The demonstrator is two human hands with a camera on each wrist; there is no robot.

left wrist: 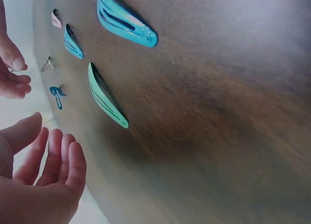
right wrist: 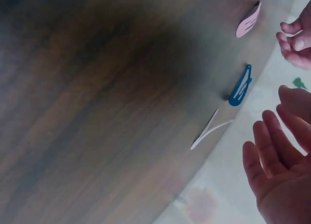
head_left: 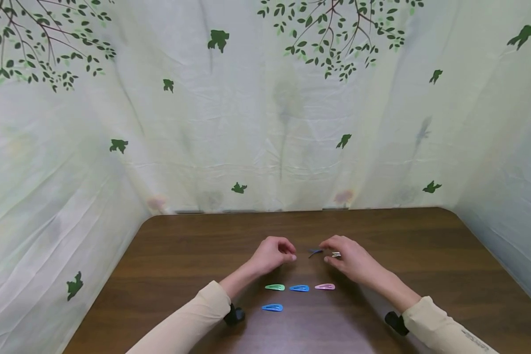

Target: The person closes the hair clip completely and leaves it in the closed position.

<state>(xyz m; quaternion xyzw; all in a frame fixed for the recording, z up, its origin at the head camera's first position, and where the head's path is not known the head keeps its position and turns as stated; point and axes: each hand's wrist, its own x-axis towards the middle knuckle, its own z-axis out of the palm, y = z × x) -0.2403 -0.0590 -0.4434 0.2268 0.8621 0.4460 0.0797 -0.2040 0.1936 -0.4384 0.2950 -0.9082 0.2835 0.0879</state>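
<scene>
My left hand (head_left: 272, 254), fingers loosely bent with nothing in them, hovers above the table behind a green snap hair clip (head_left: 275, 287). My right hand (head_left: 351, 258) is also over the table, its fingers relaxed and holding nothing. Between the two hands lies a dark blue snap hair clip (right wrist: 241, 85), its parts sprung apart. A whitish hair clip (right wrist: 206, 130), spread in a V, lies beside it under the right hand. In a row nearer the body, a blue hair clip (head_left: 299, 288) and a pink hair clip (head_left: 325, 286) continue from the green one.
Another blue hair clip (head_left: 272, 308) lies closer to the body, below the green one. The brown wooden table (head_left: 194, 236) ends at a white curtain (head_left: 256, 123) with leaf prints, which also hangs along both sides.
</scene>
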